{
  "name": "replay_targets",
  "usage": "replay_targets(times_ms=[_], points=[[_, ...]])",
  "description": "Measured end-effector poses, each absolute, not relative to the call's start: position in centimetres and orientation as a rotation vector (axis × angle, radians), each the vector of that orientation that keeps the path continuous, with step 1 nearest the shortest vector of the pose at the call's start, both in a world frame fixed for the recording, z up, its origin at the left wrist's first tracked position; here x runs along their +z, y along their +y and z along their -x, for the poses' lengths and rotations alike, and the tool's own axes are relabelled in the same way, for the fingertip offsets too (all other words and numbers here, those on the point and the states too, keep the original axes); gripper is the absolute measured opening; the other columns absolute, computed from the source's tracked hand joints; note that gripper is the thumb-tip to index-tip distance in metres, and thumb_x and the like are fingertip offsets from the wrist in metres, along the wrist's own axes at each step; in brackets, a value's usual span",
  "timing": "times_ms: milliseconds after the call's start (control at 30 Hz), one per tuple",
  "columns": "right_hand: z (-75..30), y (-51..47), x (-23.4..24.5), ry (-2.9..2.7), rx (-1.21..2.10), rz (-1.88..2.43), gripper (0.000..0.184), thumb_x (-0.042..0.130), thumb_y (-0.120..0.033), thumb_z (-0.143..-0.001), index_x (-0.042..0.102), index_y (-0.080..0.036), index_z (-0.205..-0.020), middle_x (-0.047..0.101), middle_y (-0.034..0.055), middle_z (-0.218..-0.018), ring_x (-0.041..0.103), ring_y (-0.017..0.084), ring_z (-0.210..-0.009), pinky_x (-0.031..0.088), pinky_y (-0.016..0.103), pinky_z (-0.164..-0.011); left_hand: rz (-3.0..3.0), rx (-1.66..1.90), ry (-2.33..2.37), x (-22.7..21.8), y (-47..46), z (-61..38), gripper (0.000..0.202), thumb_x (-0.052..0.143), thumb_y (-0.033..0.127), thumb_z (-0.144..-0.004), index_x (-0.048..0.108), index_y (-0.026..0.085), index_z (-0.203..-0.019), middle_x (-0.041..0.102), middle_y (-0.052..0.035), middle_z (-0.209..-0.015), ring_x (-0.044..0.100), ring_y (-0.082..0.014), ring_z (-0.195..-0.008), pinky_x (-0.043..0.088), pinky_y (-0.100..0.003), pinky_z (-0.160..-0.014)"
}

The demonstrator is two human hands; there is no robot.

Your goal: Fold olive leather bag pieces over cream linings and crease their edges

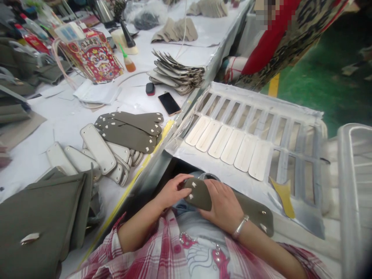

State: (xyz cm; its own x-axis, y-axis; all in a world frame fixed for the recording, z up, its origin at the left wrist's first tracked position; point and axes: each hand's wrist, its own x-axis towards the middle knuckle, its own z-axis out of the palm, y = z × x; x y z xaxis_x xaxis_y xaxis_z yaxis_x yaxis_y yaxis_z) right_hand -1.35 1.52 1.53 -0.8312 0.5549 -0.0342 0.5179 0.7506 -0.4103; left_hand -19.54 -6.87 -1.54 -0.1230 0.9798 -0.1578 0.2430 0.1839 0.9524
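Observation:
Close to my body I hold a long olive-grey strip with rounded ends (252,209), with small white tabs at its ends. My left hand (174,190) closes on its left end, thumb near a white tab. My right hand (222,198) grips it from above further along, fingers wrapped over the edge; the strip runs on under the right wrist. Beyond my right hand, several pale rounded pieces (215,144) lie in a row on a slotted white frame (200,157). Left of my hands, similar olive strips (130,131) lie on the table among pale strips (98,149).
A yellow curved piece (281,197) lies on the frame. On the table are a black phone (169,103), a stack of pieces (177,73), a glue bottle (129,64) and a red printed bag (94,58). Olive panels (43,217) fill the near left. Another person's red sleeve (266,44) shows behind the frame.

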Motion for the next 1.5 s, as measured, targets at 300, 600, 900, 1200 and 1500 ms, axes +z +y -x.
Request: replay_targets(times_ms=[300,600,900,1200,1500], points=[[0.8,1.5,0.7,-2.838,0.581,0.861,0.064,0.062,-0.047,-0.068,0.045,-0.013,-0.120,0.053,0.0142,-0.115,0.048,0.029,-0.104,0.037,0.042,-0.089,-1.733,0.790,1.677,2.0,-6.1,19.2,0.061,0.063,0.023,-0.073,0.040,0.023,-0.130,0.044,-0.0067,-0.133,0.037,-0.0234,-0.123,0.028,-0.042,-0.105],[-2.4,1.9,0.2,-2.965,0.369,0.726,0.079,0.048,-0.063,-0.076,0.034,-0.011,-0.134,0.044,0.0153,-0.133,0.041,0.030,-0.118,0.032,0.045,-0.097,-1.508,0.794,1.647,-0.1,-6.7,17.4,0.069,0.058,0.026,-0.077,0.026,0.018,-0.137,0.035,-0.0089,-0.140,0.033,-0.0187,-0.128,0.027,-0.034,-0.108],[-9.8,4.9,1.5,-3.001,0.473,1.154,0.053,0.028,-0.050,-0.090,0.045,-0.015,-0.126,0.057,0.0113,-0.120,0.055,0.024,-0.105,0.041,0.039,-0.087,-2.097,0.121,1.710,2.4,-3.8,16.5,0.081,0.053,0.068,-0.068,0.036,0.020,-0.132,0.022,-0.0099,-0.147,0.015,-0.0316,-0.135,0.006,-0.055,-0.107],[-9.5,5.7,0.9,-2.981,0.420,1.545,0.048,0.017,-0.048,-0.094,0.056,-0.021,-0.085,0.065,0.0038,-0.080,0.062,0.020,-0.074,0.036,0.029,-0.059,-2.422,0.007,1.555,1.9,-1.1,10.6,0.085,0.048,0.074,-0.064,0.041,0.012,-0.122,0.054,-0.0122,-0.112,0.048,-0.0287,-0.097,0.034,-0.040,-0.083],[-6.2,3.4,1.6,-2.956,0.345,1.205,0.033,0.032,-0.039,-0.092,0.052,-0.018,-0.106,0.061,0.0092,-0.096,0.055,0.023,-0.090,0.035,0.034,-0.077,-2.445,0.054,1.614,2.1,-2.3,10.5,0.085,0.049,0.074,-0.062,0.045,0.010,-0.118,0.055,-0.0139,-0.108,0.049,-0.0298,-0.095,0.034,-0.043,-0.085]])
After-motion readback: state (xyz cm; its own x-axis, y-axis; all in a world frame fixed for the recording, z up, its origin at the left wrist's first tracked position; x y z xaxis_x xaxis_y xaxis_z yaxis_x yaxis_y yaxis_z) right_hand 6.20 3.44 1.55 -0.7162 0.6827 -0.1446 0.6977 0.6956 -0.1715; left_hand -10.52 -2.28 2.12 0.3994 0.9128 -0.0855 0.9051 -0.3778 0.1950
